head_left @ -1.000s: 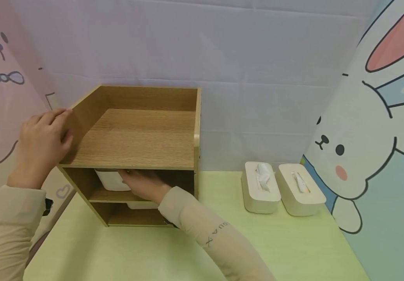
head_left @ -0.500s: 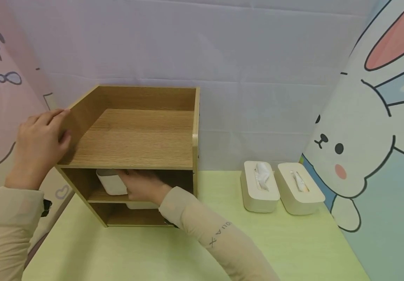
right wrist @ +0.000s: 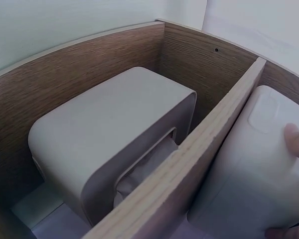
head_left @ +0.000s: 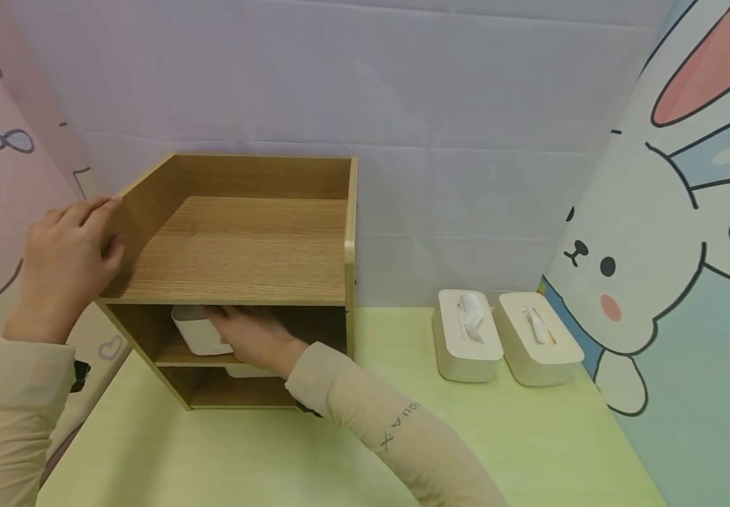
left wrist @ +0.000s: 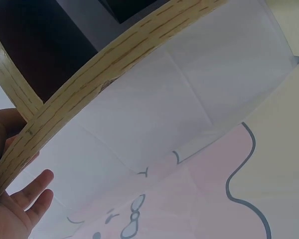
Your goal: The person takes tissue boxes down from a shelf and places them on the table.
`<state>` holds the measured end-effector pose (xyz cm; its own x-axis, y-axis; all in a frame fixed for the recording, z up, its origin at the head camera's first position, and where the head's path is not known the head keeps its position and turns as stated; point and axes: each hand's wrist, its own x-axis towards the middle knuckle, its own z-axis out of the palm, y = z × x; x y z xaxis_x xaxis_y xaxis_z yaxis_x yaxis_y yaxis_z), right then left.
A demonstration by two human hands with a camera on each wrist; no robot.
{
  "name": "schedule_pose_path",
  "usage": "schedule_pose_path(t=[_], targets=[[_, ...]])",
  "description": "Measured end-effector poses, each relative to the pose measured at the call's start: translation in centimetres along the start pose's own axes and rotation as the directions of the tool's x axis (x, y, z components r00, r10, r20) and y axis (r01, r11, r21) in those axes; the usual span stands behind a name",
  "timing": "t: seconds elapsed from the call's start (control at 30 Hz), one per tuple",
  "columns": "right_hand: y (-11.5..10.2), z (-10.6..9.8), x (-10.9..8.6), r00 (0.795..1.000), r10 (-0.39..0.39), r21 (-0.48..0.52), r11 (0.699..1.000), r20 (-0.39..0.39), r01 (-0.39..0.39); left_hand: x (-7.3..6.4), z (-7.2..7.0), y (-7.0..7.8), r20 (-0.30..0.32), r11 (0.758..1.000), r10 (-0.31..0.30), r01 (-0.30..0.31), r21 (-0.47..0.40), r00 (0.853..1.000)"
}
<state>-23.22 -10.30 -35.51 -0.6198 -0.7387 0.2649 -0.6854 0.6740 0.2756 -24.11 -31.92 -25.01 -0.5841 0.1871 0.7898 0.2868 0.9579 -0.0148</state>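
Note:
My left hand (head_left: 63, 260) grips the upper left side panel of a wooden desktop shelf (head_left: 244, 250). In the left wrist view the fingers (left wrist: 40, 186) wrap past the panel's edge. Reaching into the middle compartment, my right hand (head_left: 254, 339) holds a white box (head_left: 196, 334) with rounded corners. From the right wrist, one fingertip (right wrist: 295, 139) presses on this white box's (right wrist: 254, 164) face, with another digit at its lower edge. A tissue box (right wrist: 109, 124) with tissue in its slot lies in the bottom compartment, mostly hidden in the head view.
Two cream tissue boxes stand on the green table to the right of the shelf, one nearer (head_left: 468, 336) and one farther right (head_left: 539, 339). A divider board (right wrist: 189, 154) separates the two compartments. A pale cloth wall (head_left: 466, 141) rises behind.
The white box has come slightly forward in the middle compartment with my right hand, showing more of its top. My left hand keeps its hold on the panel.

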Motion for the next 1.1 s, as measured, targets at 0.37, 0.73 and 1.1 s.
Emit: schedule_pose_path(t=[0.37, 0.73, 1.1], targets=[[-0.1, -0.5, 0.1, 0.996, -0.001, 0.103, 0.995, 0.092, -0.008, 0.0, 0.0, 0.0, -0.010, 1.000, 0.004, -0.004, -0.002, 1.000], [0.4, -0.7, -0.4, 0.985, -0.048, 0.083, 0.996, 0.163, 0.035, 0.0, 0.0, 0.0, 0.008, 1.000, -0.009, 0.009, -0.001, 1.000], [1.1, -1.0, -1.5, 0.986, -0.082, 0.169, 0.984, 0.142, 0.057, 0.0, -0.1, 0.1, 0.014, 1.000, -0.012, 0.012, -0.001, 1.000]])
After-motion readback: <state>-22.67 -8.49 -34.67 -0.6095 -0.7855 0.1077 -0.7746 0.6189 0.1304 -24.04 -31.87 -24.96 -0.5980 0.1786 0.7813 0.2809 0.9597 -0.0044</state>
